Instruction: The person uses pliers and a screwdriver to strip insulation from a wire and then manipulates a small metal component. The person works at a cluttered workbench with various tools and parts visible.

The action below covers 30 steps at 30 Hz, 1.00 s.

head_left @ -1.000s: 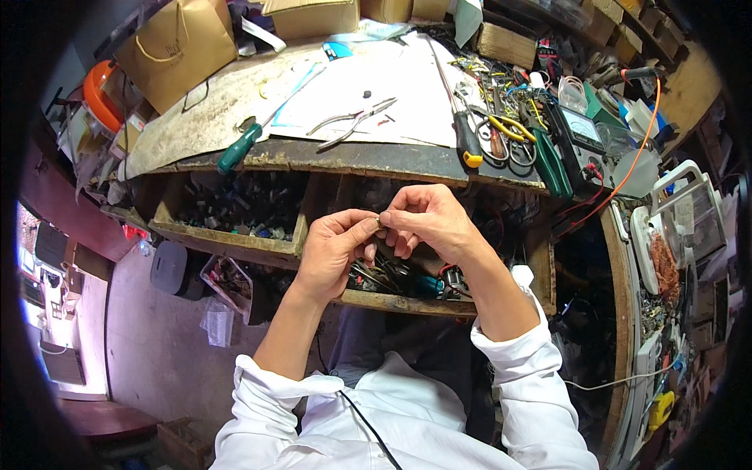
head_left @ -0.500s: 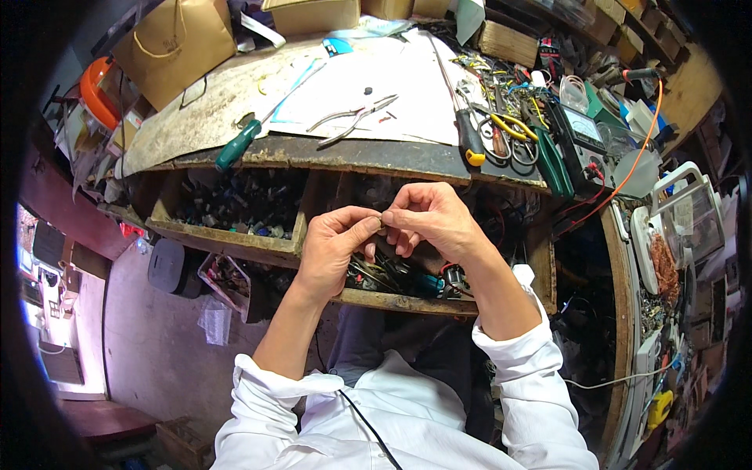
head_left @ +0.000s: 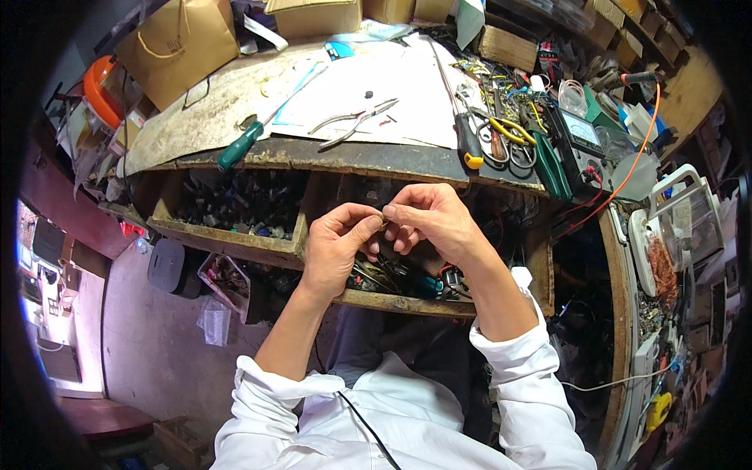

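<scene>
My left hand [head_left: 338, 239] and my right hand [head_left: 435, 219] meet over an open drawer [head_left: 399, 304], thumbs and forefingers pinched together. Something tiny sits between the fingertips, too small to name. The drawer below holds tools and loose parts, among them a teal-handled tool [head_left: 428, 285]. On the bench beyond my hands lie silver pliers [head_left: 356, 124] with spread handles, beside a small dark round piece [head_left: 369, 95]. A green-handled screwdriver [head_left: 241, 146] rests on the left, and a black-and-yellow screwdriver [head_left: 468, 141] on the right.
A second drawer [head_left: 227, 233] full of small parts stands open at left. Scissors with yellow handles [head_left: 513, 131], an analog meter [head_left: 581, 133] with an orange lead and heaped parts crowd the right. A paper bag [head_left: 176, 51] and cardboard boxes [head_left: 313, 16] stand at the back.
My hands stay pinched together at nearly the same place, with only slight shifts of the fingers. The view has moved very slightly; the tools on the bench lie as before.
</scene>
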Motion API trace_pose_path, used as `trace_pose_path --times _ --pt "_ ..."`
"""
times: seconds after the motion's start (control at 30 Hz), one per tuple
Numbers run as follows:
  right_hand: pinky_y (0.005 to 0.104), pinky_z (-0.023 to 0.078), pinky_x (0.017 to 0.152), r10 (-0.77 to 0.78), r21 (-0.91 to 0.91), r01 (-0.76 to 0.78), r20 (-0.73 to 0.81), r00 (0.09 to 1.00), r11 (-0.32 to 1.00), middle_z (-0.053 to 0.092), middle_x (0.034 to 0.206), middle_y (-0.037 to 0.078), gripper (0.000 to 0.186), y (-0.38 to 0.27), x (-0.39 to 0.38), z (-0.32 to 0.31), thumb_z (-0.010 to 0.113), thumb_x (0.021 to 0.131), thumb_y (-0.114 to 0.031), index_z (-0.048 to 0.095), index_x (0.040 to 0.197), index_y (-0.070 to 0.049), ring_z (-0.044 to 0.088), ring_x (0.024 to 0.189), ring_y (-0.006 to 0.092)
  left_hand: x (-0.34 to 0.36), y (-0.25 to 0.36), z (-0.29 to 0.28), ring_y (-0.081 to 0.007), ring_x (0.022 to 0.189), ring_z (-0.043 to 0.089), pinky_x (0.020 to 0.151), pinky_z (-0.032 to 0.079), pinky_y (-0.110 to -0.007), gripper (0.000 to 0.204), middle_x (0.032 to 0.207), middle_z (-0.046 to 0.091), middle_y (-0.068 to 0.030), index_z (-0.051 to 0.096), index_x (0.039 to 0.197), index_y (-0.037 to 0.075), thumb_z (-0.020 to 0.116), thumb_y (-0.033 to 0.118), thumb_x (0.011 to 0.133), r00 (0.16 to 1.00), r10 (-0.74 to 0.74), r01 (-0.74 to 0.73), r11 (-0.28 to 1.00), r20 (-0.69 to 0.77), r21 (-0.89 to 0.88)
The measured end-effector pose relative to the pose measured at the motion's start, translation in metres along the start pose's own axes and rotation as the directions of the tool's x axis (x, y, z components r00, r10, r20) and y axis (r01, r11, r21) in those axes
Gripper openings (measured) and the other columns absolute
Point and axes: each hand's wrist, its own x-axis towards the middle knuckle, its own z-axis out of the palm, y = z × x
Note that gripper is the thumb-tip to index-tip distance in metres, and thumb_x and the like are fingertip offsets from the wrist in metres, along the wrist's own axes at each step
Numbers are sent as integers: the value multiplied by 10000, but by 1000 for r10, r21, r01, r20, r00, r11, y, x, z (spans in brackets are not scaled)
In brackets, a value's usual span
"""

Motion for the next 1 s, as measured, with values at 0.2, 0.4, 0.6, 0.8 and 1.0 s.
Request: trace_pose_path --times 0.2,0.4,0.6,0.8,1.0 --pt "246 583 564 38 16 -38 5 999 999 709 781 91 218 -1 -1 -1 713 961 -193 676 973 21 684 612 128 -1 -3 2 -69 677 612 584 511 -212 135 832 695 -20 718 1027 15 724 128 953 998 45 -44 999 -41 17" --pt "219 562 570 19 -11 -18 35 999 1000 704 769 78 205 -2 -2 1 739 939 -193 682 926 3 675 609 119 -1 -1 3 -68 656 610 581 512 -211 114 813 701 -21 742 1010 12 744 89 926 994 60 -58 998 -86 28" --pt "227 534 577 -27 -51 29 39 999 998 704 772 70 193 -2 -2 0 735 937 -180 682 926 4 656 613 110 -3 -1 4 -80 650 618 576 520 -221 106 813 708 -29 744 1001 11 750 67 912 993 65 -60 997 -94 53" --pt "231 538 576 -70 -81 71 17 997 994 688 752 60 180 3 0 0 726 943 -173 673 921 -2 642 605 104 -1 -3 6 -89 660 629 589 523 -235 134 841 709 -38 725 1023 1 747 78 916 986 99 -88 992 -137 90" --pt "238 529 557 -125 -78 126 16 992 989 678 749 62 164 4 4 -4 692 952 -154 645 909 -3 634 601 105 6 10 18 -185 811 643 714 510 -311 91 926 693 -86 708 999 4 697 56 925 771 636 -440 488 39 753"
